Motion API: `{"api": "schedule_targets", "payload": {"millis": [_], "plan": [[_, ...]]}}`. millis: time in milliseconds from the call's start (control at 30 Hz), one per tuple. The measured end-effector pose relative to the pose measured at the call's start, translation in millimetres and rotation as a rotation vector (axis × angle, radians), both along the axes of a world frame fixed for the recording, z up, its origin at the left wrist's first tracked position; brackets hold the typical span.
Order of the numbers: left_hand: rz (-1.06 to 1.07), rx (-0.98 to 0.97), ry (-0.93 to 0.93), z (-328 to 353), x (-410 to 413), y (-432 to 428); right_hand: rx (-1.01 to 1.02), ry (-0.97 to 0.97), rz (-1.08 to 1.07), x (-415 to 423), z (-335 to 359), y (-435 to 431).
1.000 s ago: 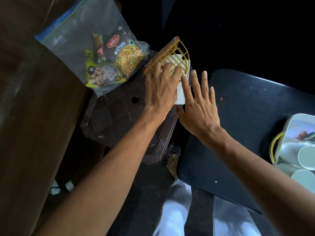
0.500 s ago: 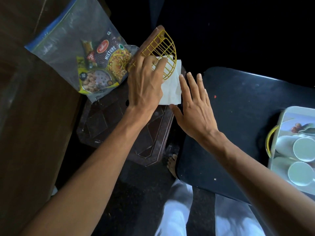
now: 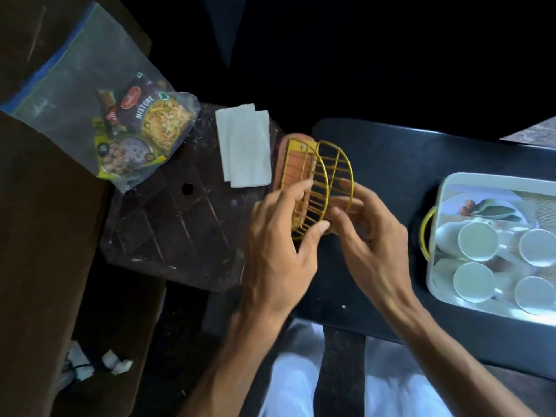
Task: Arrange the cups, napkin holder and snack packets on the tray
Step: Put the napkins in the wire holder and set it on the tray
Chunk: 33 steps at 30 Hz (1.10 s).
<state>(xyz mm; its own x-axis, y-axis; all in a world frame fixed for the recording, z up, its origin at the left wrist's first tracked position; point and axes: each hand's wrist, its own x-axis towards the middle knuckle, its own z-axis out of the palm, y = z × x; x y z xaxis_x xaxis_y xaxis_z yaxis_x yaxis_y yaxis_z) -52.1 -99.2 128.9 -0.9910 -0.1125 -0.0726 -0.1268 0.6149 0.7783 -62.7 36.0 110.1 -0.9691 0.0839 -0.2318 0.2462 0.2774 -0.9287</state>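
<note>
Napkin holder [image 3: 316, 182], yellow wire with a brown wooden base, held up in both hands between the dark brown stool [image 3: 180, 218] and the black table [image 3: 406, 164]. Left hand [image 3: 279, 251] grips its near side: thumb against the lower wire rim, fingertips curled over the grid. Right hand [image 3: 370, 245] closes on the other side, fingers wrapped round the base and the second wire arch. Holder tilted, base toward the stool, the two curved wire sides toward the table. No napkins visible between the wires.

White napkins [image 3: 245, 145], a small loose stack, lie flat on the stool top, just beside the holder's base; cannot tell whether they touch. Further left on the stool, a clear zip bag [image 3: 75, 76] with a blue seal strip leans against dark furniture; snack packets [image 3: 141, 130] inside it, one labelled "MIXTURE".

On the table, well right of the hands, a pale tray [image 3: 451, 188] with a yellow handle. Four white cups [image 3: 477, 245] stand on it in two rows. White-trousered legs at the bottom edge.
</note>
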Motion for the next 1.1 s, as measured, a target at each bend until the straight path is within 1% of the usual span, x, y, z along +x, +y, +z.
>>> {"api": "schedule_targets", "payload": {"millis": [133,267,333,467,633,767,867,1100], "plan": [[-0.001,0.038,-0.076,-2.5,28.1,54.6,0.063,-0.019,-0.041,31.7,3.0,51.1],[0.015,0.063,-0.113,3.4,48.4,118.5,0.111,0.004,-0.069,53.4,26.2,101.4],[0.053,0.189,-0.143,9.4,54.7,155.3,0.137,0.026,-0.121,63.0,33.9,132.2],[0.095,0.543,-0.246,27.5,56.4,230.9,0.206,0.040,-0.275,77.8,42.3,202.7],[-0.021,0.705,-0.330,24.1,51.4,317.7,0.209,-0.045,-0.385,86.2,46.6,293.1],[-0.092,0.761,-0.449,3.7,48.8,372.2,0.140,-0.182,-0.457,92.5,38.1,351.1],[-0.086,0.788,-0.578,-14.6,47.0,402.8,0.105,-0.272,-0.489,95.0,26.6,380.2],[-0.106,0.735,-0.718,-47.4,48.8,440.9,0.124,-0.361,-0.493,98.7,-1.1,418.0]]}}
